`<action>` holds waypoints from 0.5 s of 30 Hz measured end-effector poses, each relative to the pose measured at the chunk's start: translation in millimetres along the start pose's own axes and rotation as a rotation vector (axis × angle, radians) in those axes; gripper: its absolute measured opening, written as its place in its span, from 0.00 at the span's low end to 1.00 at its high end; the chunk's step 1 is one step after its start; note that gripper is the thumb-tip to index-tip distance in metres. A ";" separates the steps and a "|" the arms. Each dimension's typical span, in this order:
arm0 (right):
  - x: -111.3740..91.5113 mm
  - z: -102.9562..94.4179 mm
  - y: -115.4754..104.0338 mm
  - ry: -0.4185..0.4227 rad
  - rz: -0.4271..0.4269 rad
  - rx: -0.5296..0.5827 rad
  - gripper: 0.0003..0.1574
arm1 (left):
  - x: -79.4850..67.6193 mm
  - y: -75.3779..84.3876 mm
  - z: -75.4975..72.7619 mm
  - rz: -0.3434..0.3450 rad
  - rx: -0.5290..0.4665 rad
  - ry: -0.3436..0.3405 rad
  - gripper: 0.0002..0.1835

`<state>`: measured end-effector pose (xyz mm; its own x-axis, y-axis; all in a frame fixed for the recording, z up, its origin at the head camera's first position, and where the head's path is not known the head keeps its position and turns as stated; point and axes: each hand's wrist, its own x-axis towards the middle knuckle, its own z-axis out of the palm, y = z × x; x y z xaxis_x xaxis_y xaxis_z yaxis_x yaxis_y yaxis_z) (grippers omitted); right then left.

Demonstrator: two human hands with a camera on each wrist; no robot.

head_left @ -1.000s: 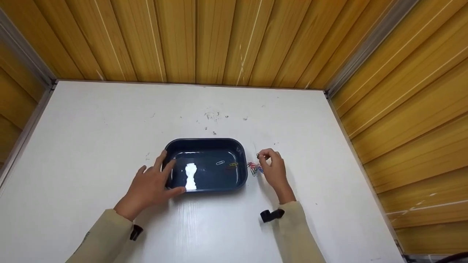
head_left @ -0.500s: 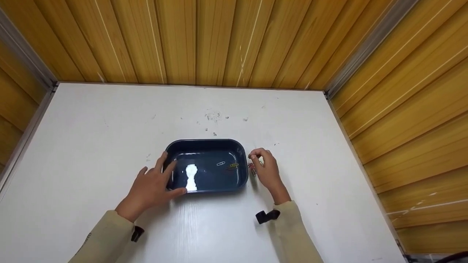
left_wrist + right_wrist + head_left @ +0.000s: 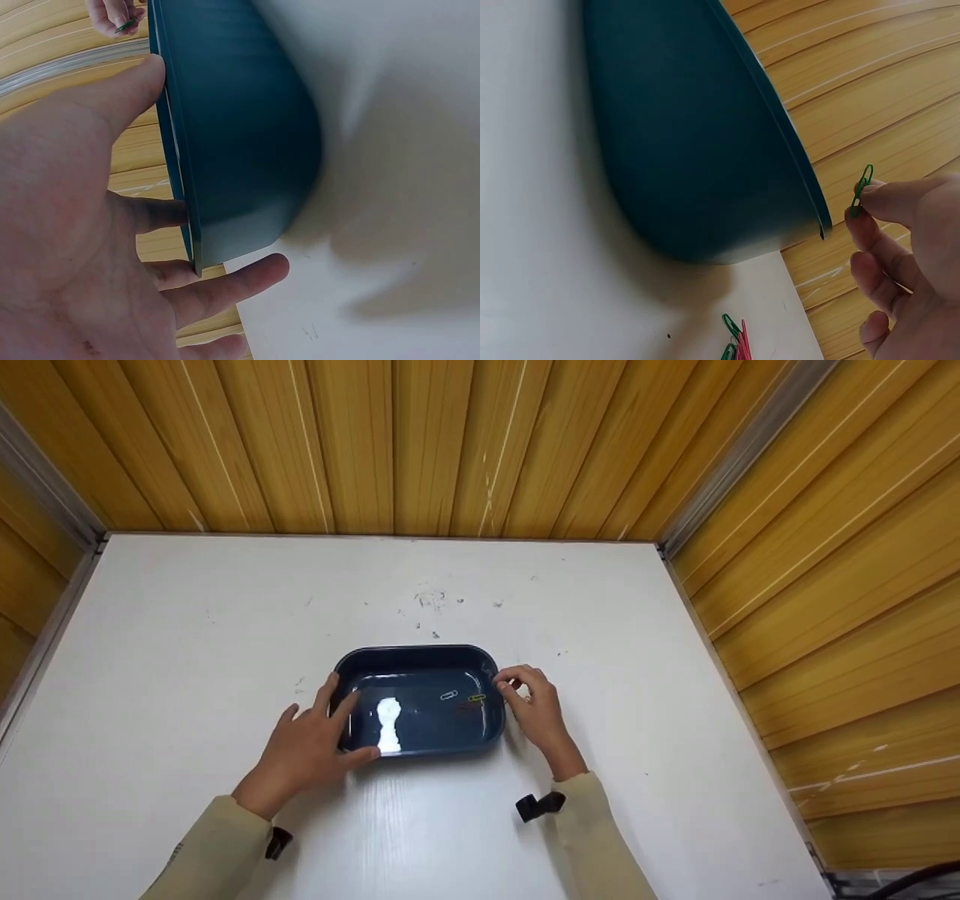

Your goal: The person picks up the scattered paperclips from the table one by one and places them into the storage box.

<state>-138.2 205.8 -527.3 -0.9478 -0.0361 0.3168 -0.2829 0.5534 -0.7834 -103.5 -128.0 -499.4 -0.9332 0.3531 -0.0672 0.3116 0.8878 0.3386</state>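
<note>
A dark blue rectangular tray sits on the white table. My left hand rests at its left end with fingers spread: the thumb touches the rim, and some fingers reach over the edge while another lies along the outside wall. Inside the tray lie a white paper clip, a yellow paper clip and something red beside it. Between thumb and index finger, my right hand pinches a green paper clip, held up right by the tray's right rim.
Green and pinkish-red paper clips lie in a small pile on the table beside the tray, mostly hidden under my right hand in the head view. Yellow wood-look panels wall the table at the back and sides.
My right hand has moved left from above the paper clip pile to the tray's right rim, carrying the pinched clip. The left hand has stayed on the tray.
</note>
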 end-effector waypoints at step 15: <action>5.2 6.4 -6.0 -0.047 0.077 0.005 0.07 | -0.6 0.1 -1.2 -0.015 -0.009 -0.014 0.48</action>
<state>-142.4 197.0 -524.4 -0.9725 -0.0326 0.2306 -0.2099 0.5518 -0.8071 -103.1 -128.5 -498.2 -0.9350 0.3441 -0.0853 0.2962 0.8904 0.3457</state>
